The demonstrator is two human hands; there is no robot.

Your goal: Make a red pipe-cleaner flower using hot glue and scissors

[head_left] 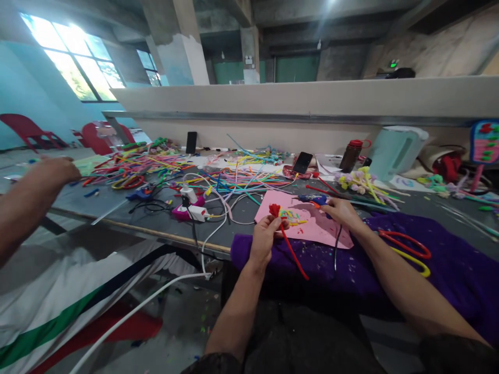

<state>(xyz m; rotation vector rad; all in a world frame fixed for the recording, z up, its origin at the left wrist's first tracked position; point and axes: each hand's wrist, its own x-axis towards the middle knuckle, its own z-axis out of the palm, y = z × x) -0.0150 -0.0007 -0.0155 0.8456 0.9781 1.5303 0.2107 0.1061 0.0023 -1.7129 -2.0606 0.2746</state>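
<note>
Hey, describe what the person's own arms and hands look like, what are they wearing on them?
Both forearms are bare, with no gloves, watch or rings visible on the left hand or the right hand. Dark sleeve fabric shows only near the elbows at the bottom of the picture. No markings can be made out.

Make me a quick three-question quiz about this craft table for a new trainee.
1. True or false: the left hand holds a red pipe-cleaner flower.
2. What does the right hand rest on? A) blue glue gun B) black phone C) brown bottle
3. What colour is the paper sheet under both hands?

Key: 1 true; 2 A; 3 pink.
</note>
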